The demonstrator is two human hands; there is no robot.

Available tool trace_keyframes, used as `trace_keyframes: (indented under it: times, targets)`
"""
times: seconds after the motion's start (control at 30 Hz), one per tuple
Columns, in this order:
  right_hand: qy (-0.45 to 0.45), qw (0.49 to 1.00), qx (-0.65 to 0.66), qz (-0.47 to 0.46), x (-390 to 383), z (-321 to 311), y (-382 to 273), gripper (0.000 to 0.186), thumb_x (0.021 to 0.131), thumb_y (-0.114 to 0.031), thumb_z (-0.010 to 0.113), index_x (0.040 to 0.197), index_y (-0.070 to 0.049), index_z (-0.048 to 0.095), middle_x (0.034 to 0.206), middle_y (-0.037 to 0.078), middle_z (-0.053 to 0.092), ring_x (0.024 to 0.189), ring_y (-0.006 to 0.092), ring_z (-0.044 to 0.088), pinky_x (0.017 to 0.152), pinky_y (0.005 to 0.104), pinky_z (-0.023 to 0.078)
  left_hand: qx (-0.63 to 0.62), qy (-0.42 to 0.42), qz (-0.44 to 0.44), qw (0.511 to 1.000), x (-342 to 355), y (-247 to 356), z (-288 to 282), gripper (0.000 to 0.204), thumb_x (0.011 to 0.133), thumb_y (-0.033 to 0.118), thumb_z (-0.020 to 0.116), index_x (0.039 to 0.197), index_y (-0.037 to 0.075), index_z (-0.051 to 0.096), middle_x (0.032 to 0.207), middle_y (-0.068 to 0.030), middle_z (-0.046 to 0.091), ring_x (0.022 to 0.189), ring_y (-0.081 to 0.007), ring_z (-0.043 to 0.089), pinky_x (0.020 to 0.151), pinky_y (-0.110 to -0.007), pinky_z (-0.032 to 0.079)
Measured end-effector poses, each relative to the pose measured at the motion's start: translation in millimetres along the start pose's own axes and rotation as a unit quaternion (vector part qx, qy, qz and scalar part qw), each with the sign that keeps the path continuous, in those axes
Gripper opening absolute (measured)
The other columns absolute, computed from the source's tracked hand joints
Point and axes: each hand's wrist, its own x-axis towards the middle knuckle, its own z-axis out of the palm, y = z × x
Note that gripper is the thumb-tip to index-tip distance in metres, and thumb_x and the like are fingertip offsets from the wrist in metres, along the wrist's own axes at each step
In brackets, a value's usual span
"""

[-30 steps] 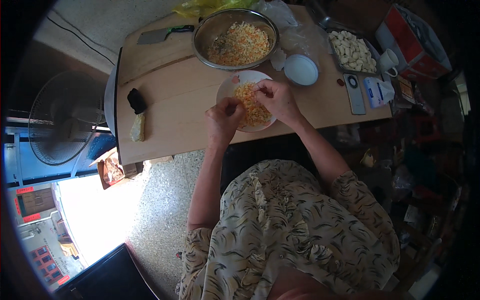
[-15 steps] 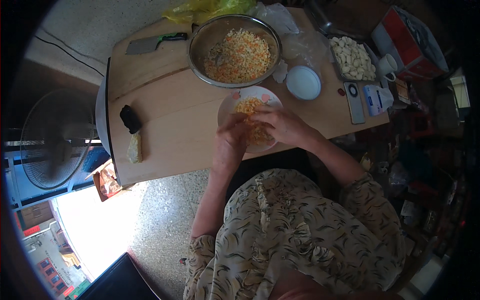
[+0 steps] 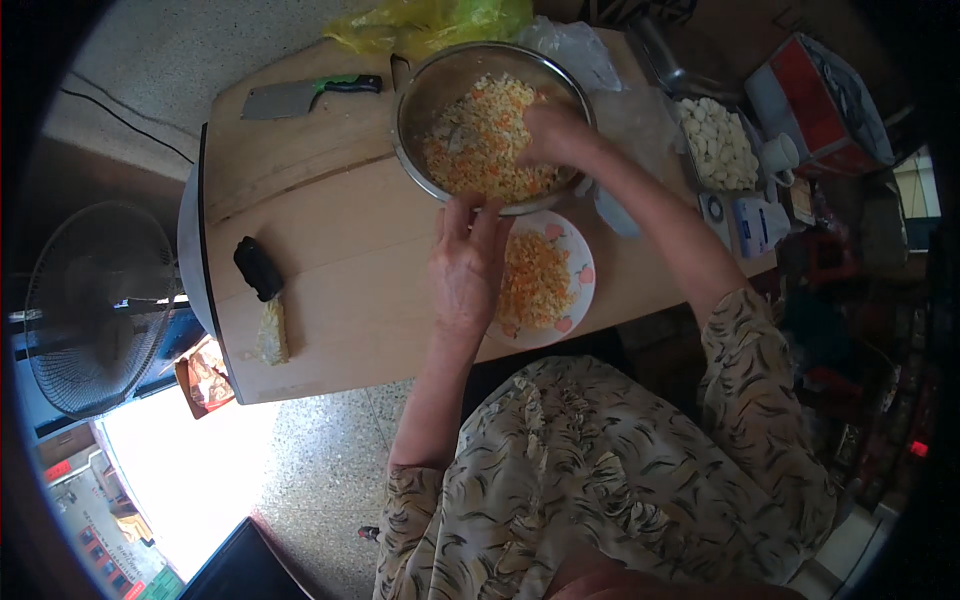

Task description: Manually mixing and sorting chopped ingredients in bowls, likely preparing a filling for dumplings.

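Left hand (image 3: 467, 262) at the rim of the steel bowl (image 3: 515, 68), right hand (image 3: 555, 134) down inside it.
Nearest, a round plate (image 3: 577, 252) faces up, its left side behind the left hand, whose bent fingers meet the bowl's near rim; I can't tell if they grip. Beyond, the bowl opens upward, evenly round; the right fingertips blur into the chopped mix (image 3: 478, 142), their hold unclear.

right hand (image 3: 552, 135) blurred, pale bowl (image 3: 614, 212) mostly behind forearm (image 3: 657, 214)
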Motion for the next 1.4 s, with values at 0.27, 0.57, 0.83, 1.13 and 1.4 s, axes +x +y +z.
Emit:
trace_keyframes:
  times: [0.27,0.57,0.83,1.13,1.4]
  targets:
    - [0.119,0.908,0.387,0.106,52.2,35.7,6.6,0.055,0.082,-0.031,0.083,0.124,0.0,0.065,0.104,0.019,0.072,0.095,0.027,0.071,0.082,0.0404,0.057,-0.013,-0.041,-0.015,0.999,10.1,3.5,0.3,0.024,0.084,0.007,0.079,0.106,0.005,0.072,0.112,-0.0109,0.066,0.101,-0.0309,0.066,0.084,-0.042,0.057]
    - [-0.217,0.946,0.132,-0.2,-1.5,10.3,-3.6,0.027,0.083,-0.025,0.074,0.093,0.0,0.073,0.081,0.019,0.072,0.082,0.0361,0.071,0.077,0.0466,0.055,-0.031,-0.025,-0.027,0.999,7.6,-1.5,-0.1,0.024,0.084,0.009,0.08,0.106,0.006,0.072,0.11,-0.0101,0.067,0.1,-0.0309,0.067,0.082,-0.041,0.058]
    - [0.053,0.99,0.117,-0.061,26.6,-0.6,-5.7,0.059,0.087,-0.016,0.076,0.143,-0.009,0.057,0.144,0.022,0.055,0.131,0.0376,0.055,0.112,0.0458,0.045,-0.042,-0.031,-0.029,0.998,8.6,-4.3,-2.3,0.024,0.083,0.007,0.08,0.105,0.004,0.072,0.109,-0.0115,0.067,0.099,-0.0319,0.068,0.082,-0.042,0.058]
    - [-0.065,0.944,0.132,-0.295,13.5,30.5,-0.5,0.033,0.08,-0.005,0.072,0.113,-0.009,0.071,0.112,0.016,0.066,0.113,0.0342,0.063,0.097,0.044,0.051,-0.033,-0.018,-0.028,0.999,7.0,-0.9,-1.0,0.023,0.084,0.007,0.08,0.105,0.004,0.072,0.109,-0.0121,0.068,0.099,-0.0325,0.068,0.083,-0.042,0.058]
    - [0.135,0.946,0.226,-0.192,62.7,6.3,5.3,0.04,0.087,-0.007,0.068,0.127,-0.012,0.068,0.129,0.019,0.063,0.12,0.0341,0.061,0.102,0.0447,0.049,-0.022,-0.024,-0.032,0.999,8.4,5.3,-2.8,0.024,0.084,0.007,0.08,0.107,0.005,0.071,0.11,-0.0128,0.068,0.101,-0.0327,0.068,0.083,-0.043,0.057]
